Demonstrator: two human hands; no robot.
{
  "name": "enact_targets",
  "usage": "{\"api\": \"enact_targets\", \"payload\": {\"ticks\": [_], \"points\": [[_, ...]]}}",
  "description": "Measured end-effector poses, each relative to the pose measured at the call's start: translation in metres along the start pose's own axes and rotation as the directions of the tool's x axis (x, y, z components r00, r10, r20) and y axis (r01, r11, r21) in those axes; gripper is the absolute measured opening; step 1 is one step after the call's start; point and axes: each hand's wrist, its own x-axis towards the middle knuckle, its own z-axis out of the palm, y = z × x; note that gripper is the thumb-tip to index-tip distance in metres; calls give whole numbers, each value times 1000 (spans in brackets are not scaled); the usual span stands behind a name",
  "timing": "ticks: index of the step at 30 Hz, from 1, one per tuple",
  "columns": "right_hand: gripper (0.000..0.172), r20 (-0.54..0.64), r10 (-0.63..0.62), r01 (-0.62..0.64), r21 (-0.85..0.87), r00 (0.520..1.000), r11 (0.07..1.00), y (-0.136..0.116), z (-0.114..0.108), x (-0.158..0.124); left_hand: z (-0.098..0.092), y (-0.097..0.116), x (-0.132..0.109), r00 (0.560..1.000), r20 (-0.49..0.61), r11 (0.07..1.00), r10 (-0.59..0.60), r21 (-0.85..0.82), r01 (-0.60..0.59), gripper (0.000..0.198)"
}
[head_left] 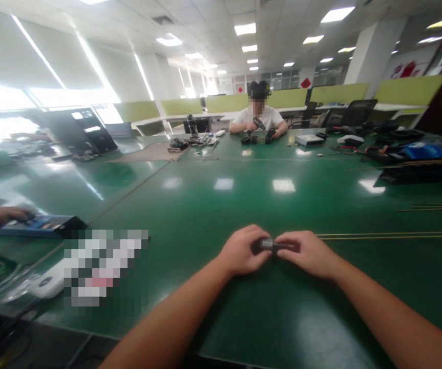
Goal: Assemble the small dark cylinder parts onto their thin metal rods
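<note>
My left hand is closed around a short dark cylinder with a silvery band. Close by on the right, the fingers of my right hand pinch a dark brownish piece. A thin, light-coloured shaft shows between the two hands, in line with the cylinder. Whether it joins the two parts is too small to tell. Both hands are just over the green tabletop, with fingertips nearly meeting.
Thin yellow rods lie right of my hands. Black and blue gear is heaped at far right. A person across the table holds a dark drill-like tool. At left, another person's hand is over a blue tray, near a white device.
</note>
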Motion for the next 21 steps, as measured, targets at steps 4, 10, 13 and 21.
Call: {"api": "enact_targets", "payload": {"ticks": [4,10,13,21], "points": [[16,-131,-84,76,-62,988,995,-2,2,2,-3,0,1,994,-101,998,36,-38,-40,25],[12,-162,-188,154,-204,969,967,-1,4,2,-5,-1,2,986,-123,991,112,-57,-120,24],[12,-158,-199,163,-217,967,962,0,3,2,-4,-3,2,986,-117,991,116,-52,-123,25],[13,-140,-195,161,-226,971,961,-2,2,1,-7,-3,4,983,-108,986,148,-57,-155,28]]}}
